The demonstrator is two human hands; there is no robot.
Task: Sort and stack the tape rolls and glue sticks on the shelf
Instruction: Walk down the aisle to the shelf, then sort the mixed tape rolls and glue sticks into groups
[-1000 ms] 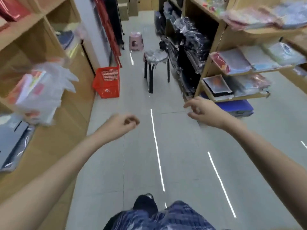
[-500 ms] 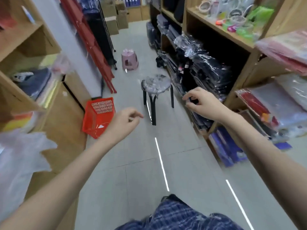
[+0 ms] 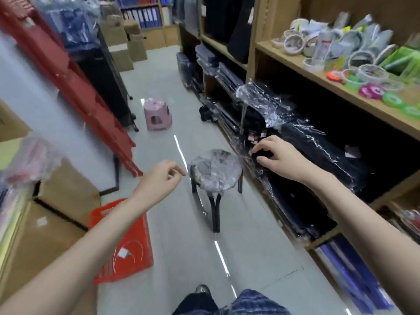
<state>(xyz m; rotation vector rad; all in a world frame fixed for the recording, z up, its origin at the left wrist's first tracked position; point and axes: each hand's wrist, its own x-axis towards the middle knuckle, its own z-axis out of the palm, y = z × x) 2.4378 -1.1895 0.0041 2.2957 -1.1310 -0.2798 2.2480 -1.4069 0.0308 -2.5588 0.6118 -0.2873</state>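
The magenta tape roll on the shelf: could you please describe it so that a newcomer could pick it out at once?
Look at the wooden shelf on the right of the aisle, crowded with tape rolls. Near its front edge lies a row of coloured rolls, flat on their sides. The magenta tape roll is the only pink-purple one, between an orange roll and bright green rolls.
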